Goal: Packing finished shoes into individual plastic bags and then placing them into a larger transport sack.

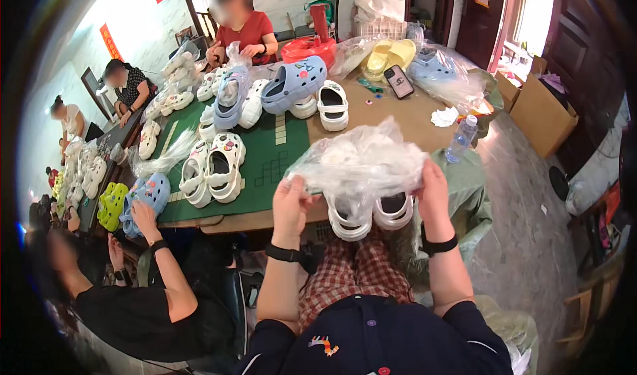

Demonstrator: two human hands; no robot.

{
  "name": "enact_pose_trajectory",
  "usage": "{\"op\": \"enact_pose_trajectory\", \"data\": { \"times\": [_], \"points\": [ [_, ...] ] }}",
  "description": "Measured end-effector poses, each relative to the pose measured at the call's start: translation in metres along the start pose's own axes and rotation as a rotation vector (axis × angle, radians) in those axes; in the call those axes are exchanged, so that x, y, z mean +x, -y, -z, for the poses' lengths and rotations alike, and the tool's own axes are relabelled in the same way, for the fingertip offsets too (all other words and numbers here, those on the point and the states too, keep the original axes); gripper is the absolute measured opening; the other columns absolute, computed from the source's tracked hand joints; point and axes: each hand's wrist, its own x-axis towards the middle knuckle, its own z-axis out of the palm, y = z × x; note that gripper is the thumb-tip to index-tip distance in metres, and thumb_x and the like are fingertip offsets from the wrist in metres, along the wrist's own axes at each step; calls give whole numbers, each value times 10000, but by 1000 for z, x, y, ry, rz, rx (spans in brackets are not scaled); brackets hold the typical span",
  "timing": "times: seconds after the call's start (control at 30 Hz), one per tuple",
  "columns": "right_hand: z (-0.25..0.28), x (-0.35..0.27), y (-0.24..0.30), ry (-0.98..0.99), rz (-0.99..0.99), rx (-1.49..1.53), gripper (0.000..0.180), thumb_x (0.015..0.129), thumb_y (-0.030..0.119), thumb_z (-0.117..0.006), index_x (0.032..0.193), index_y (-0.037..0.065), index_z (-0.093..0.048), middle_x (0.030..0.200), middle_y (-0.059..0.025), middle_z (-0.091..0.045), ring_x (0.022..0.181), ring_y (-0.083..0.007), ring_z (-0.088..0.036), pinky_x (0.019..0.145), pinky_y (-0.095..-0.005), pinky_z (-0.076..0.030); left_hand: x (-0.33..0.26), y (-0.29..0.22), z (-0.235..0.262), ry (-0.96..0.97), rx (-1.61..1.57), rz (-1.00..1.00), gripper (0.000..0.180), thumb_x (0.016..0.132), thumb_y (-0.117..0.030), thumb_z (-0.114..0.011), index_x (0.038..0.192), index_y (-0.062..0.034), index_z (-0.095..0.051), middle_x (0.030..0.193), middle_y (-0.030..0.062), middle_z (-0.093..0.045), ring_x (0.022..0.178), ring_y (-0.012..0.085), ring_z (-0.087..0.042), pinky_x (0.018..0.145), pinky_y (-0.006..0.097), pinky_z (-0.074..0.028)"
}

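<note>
A clear plastic bag (363, 150) is stretched between my hands at the near edge of the table. My left hand (290, 199) pinches its left side, and my right hand (432, 184) grips its right side. The bag lies over a pair of white clogs (350, 226), whose heel ends and straps show below it toward me. Their toe ends are blurred behind the plastic. To the left of my left hand, a decorated pair of white clogs (226, 168) stands on a green mat (265, 196).
Blue clogs (295, 85) and more white ones stand farther back. A phone (399, 81), yellow slides (387, 58) and a water bottle (462, 139) are at the right. A co-worker at my left touches a blue clog (147, 196). Another co-worker in red (249, 33) works across the table.
</note>
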Motion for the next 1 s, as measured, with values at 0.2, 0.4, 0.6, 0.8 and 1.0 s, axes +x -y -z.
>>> {"op": "enact_pose_trajectory", "data": {
  "times": [0.2,0.4,0.6,0.8,1.0],
  "points": [
    [17,24,-1,107,-86,465,331,1009,272,-419,1236,46,-505,1185,-100,-602,1079,-218,-596,823,-345,-529,-6,-18,4,-26,-165,24,259,997,-263,-474,1143,-55,-527,1122,80,-619,991,209,-612,819,403,-521],
    [23,37,-7,115,-169,863,430,1014,266,-406,1371,27,-382,1407,-147,-427,1223,-285,-501,1021,-447,-419,-9,-14,17,7,-304,51,274,1000,-271,-465,1177,-68,-513,1150,106,-614,1028,252,-611,822,423,-531],
    [-31,-14,-12,280,413,-702,597,862,66,-613,1405,49,-365,1444,-151,-359,1312,-266,-391,1012,-410,-401,-14,5,14,-97,-189,72,263,1003,-247,-460,1184,-56,-461,1157,112,-595,1038,272,-610,805,413,-541],
    [-30,3,-30,97,355,-727,125,869,86,-627,955,1,-660,862,-97,-656,760,-153,-607,716,-290,-489,-24,14,37,-144,27,-12,263,982,-218,-513,1154,-34,-437,1122,123,-560,975,245,-602,793,384,-526],
    [-30,7,-29,216,418,-634,187,889,143,-645,991,-13,-658,801,-50,-651,706,-116,-575,662,-264,-474,-48,-8,-4,-184,1595,-940,904,672,-358,-827,1343,-18,-326,1334,205,-367,1244,363,-368,1061,480,-302]
  ]
}}
